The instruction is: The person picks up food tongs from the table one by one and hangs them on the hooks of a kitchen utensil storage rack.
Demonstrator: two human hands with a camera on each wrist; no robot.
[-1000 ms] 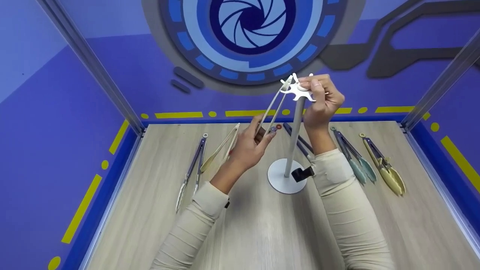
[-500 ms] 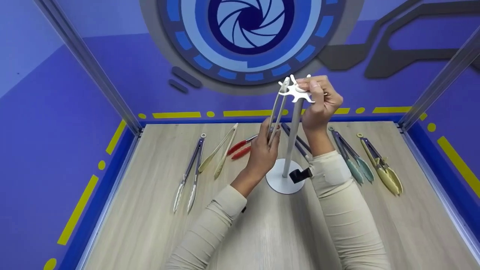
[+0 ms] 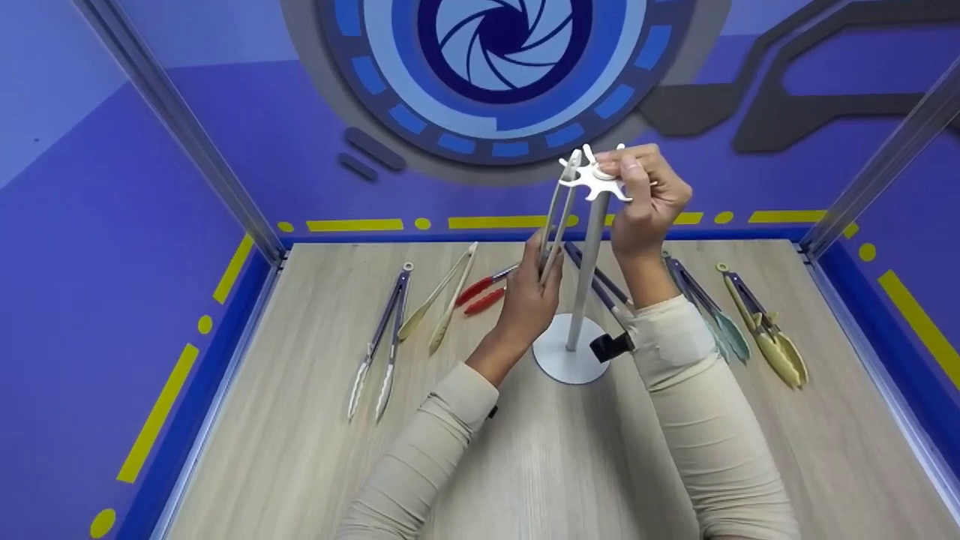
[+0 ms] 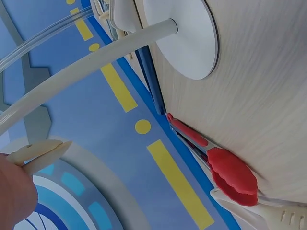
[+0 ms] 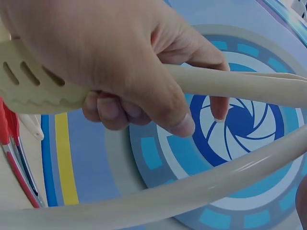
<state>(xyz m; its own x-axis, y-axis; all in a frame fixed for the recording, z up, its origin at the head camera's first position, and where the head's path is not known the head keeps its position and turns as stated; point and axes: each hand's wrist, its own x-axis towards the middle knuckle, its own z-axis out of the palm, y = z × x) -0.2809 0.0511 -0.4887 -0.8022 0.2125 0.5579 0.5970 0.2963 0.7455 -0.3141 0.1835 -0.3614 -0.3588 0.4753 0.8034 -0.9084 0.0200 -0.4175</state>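
Note:
My left hand (image 3: pixel 531 296) grips a pair of cream tongs (image 3: pixel 559 214), held nearly upright with the hinge end up. That end overlaps an arm of the white hook rack (image 3: pixel 598 182) on top of the stand. My right hand (image 3: pixel 649 199) pinches the rack's centre with thumb and fingers. The stand's pole (image 3: pixel 590 262) rises from a round white base (image 3: pixel 555 365). In the right wrist view, the left fingers wrap the tongs (image 5: pixel 216 81), whose slotted end (image 5: pixel 33 79) sticks out behind the hand. The left wrist view shows part of the left hand (image 4: pixel 17 194) at its edge.
On the table lie silver-tipped tongs (image 3: pixel 388 367), a second cream pair (image 3: pixel 446 319), red tongs (image 3: pixel 480 291), dark-handled tongs (image 3: pixel 596 277) behind the pole, teal tongs (image 3: pixel 733 337) and yellow tongs (image 3: pixel 780 352). Blue panels (image 3: pixel 247 150) close the back and sides.
My left hand has moved right with the cream tongs, which now stand more upright at the rack; the red tongs show more. The right hand has stayed on the rack.

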